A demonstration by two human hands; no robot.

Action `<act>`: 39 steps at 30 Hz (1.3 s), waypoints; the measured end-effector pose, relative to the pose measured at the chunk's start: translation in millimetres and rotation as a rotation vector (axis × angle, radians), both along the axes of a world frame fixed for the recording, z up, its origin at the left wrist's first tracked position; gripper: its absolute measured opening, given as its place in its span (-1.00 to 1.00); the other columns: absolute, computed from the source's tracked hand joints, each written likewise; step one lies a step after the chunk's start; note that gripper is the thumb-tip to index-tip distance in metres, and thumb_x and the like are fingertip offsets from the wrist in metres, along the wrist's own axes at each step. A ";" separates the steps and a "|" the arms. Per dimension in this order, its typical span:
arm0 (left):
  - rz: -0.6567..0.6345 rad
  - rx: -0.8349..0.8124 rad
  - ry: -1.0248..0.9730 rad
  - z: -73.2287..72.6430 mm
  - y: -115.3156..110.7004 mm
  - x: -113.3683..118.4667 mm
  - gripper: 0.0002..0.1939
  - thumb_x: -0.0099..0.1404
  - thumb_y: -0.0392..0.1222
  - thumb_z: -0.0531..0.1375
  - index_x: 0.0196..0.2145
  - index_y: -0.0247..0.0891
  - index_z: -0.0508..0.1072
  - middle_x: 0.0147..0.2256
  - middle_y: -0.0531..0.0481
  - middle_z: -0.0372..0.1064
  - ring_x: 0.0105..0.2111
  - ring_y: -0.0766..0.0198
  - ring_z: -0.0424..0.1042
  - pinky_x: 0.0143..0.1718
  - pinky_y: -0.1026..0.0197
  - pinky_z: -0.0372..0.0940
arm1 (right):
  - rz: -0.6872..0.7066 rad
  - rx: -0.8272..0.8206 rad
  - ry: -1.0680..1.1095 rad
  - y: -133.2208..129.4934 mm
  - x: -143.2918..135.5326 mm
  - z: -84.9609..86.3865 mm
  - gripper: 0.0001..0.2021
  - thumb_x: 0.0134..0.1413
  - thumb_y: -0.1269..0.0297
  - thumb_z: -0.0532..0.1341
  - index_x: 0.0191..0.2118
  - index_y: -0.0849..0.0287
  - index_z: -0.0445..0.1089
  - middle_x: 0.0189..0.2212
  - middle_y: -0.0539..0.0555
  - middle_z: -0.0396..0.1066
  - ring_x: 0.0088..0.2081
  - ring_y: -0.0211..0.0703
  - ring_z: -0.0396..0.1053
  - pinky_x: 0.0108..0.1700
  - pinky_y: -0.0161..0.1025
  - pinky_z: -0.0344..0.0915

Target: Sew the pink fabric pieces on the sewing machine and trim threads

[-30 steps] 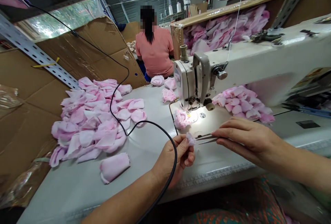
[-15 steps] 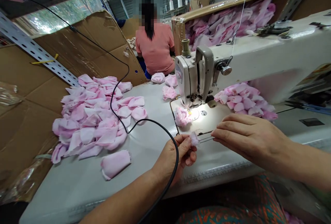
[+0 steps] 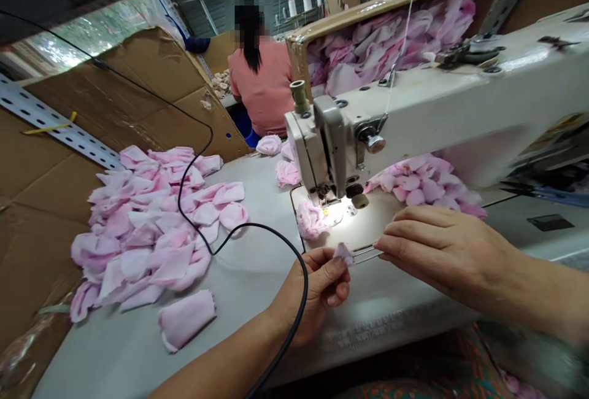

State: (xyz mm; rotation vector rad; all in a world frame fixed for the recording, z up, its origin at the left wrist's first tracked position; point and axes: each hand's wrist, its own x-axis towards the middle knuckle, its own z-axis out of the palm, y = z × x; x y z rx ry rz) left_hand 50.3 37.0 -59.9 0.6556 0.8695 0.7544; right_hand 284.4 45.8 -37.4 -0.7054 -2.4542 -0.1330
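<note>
1. The white industrial sewing machine (image 3: 414, 110) now sits lower and further left in the frame than a second ago; the grey table (image 3: 248, 276) keeps open room at lower left.
2. The heap of pink fabric petals (image 3: 151, 227) fills centre left, well apart from the hands.
3. The right hand (image 3: 442, 248) holds thin metal tweezers (image 3: 365, 256), fingers pressed together.
4. The left hand (image 3: 317, 288) pinches the small pink fabric scrap (image 3: 343, 253), now touching the tweezer tips, just below the needle.

The left hand (image 3: 317, 288) has turned the small pink scrap (image 3: 343, 253) flatter against the tweezers (image 3: 365, 255), whose tips were before just beside it.
</note>
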 end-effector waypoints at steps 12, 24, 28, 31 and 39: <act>0.113 -0.055 0.012 7.1 -7.4 48.3 -0.64 -0.06 -0.14 0.51 -0.40 -0.33 0.48 -0.54 0.07 0.33 -0.64 0.53 0.20 -0.61 0.43 -0.01 | -0.100 -0.003 0.098 -30.7 40.4 1.3 -0.79 0.28 0.47 0.05 -0.19 0.17 0.43 -0.31 0.11 0.49 -0.28 -0.09 0.38 -0.24 -0.15 0.34; 0.016 0.136 0.088 19.9 -62.8 46.8 -0.69 0.08 -0.09 0.44 -0.45 -0.36 0.45 -0.59 0.11 0.25 -0.66 0.54 0.15 -0.60 0.43 -0.03 | -0.131 -0.051 0.212 -70.7 45.5 9.3 -0.88 0.29 0.41 0.12 -0.16 0.20 0.40 -0.31 0.10 0.44 -0.27 -0.11 0.32 -0.23 -0.15 0.29; 0.024 0.170 0.111 22.5 -75.9 35.4 -0.67 0.07 -0.07 0.44 -0.45 -0.35 0.44 -0.62 0.13 0.23 -0.66 0.54 0.15 -0.60 0.43 -0.05 | -0.090 -0.048 0.198 -77.7 32.5 13.2 -0.88 0.29 0.40 0.12 -0.19 0.20 0.41 -0.33 0.09 0.44 -0.28 -0.12 0.33 -0.25 -0.17 0.27; 0.014 0.183 0.158 25.0 -78.6 25.8 -0.64 0.04 -0.02 0.44 -0.47 -0.33 0.42 -0.64 0.14 0.22 -0.68 0.52 0.16 -0.61 0.41 -0.06 | -0.066 -0.039 0.175 -79.9 21.7 17.2 -0.88 0.29 0.42 0.12 -0.22 0.20 0.41 -0.35 0.08 0.43 -0.29 -0.13 0.33 -0.25 -0.18 0.27; -0.055 0.280 0.263 17.1 -62.4 -12.7 -0.61 0.00 0.05 0.43 -0.51 -0.31 0.43 -0.64 0.10 0.28 -0.69 0.45 0.21 -0.63 0.35 -0.08 | -0.062 -0.083 0.116 -63.8 -14.2 16.9 -0.87 0.29 0.41 0.12 -0.23 0.19 0.42 -0.36 0.09 0.43 -0.30 -0.14 0.32 -0.25 -0.18 0.27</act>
